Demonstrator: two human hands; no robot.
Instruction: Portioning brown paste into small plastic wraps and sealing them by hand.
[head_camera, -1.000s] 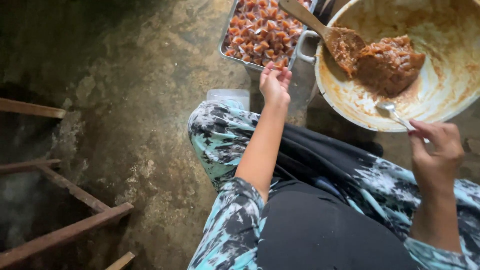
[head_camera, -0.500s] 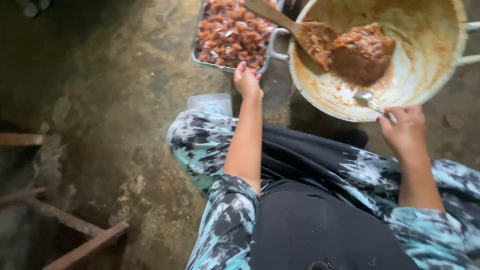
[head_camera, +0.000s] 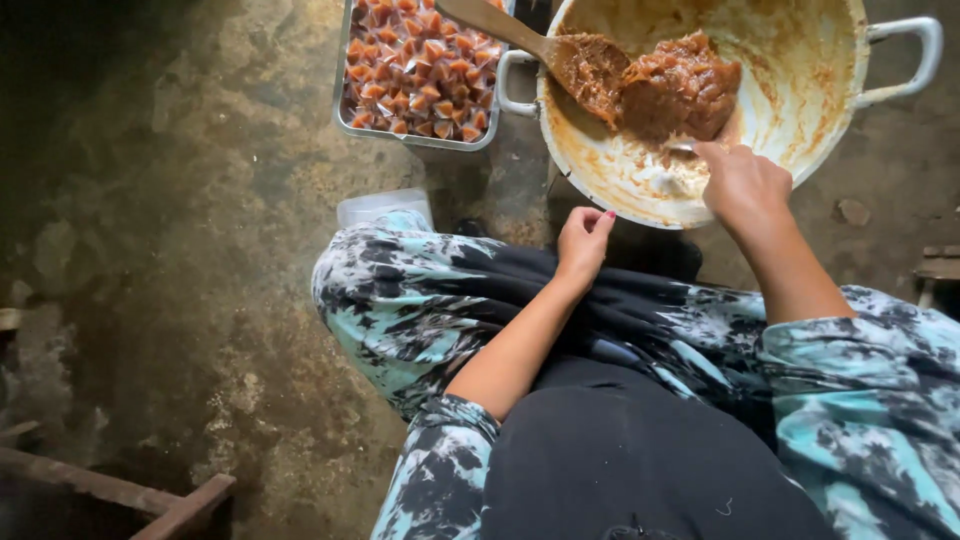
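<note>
I'm dipping a small spoon (head_camera: 682, 147), pinched in my right hand (head_camera: 745, 185), into the brown paste (head_camera: 680, 90) at 12 o'clock in the pan (head_camera: 800, 110), scooping lightly, while my left hand (head_camera: 583, 240) is resting half-curled and empty at 7 o'clock.

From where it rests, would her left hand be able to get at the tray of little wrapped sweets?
Probably yes: the left hand lies on the knee, and only bare floor separates it from the tray.

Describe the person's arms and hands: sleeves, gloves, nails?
Both forearms are bare, no gloves. Short, loose sleeves in a teal, black and white tie-dye print end near the elbows. The left hand shows a red-painted fingernail; the right hand shows no rings or markings.
</note>
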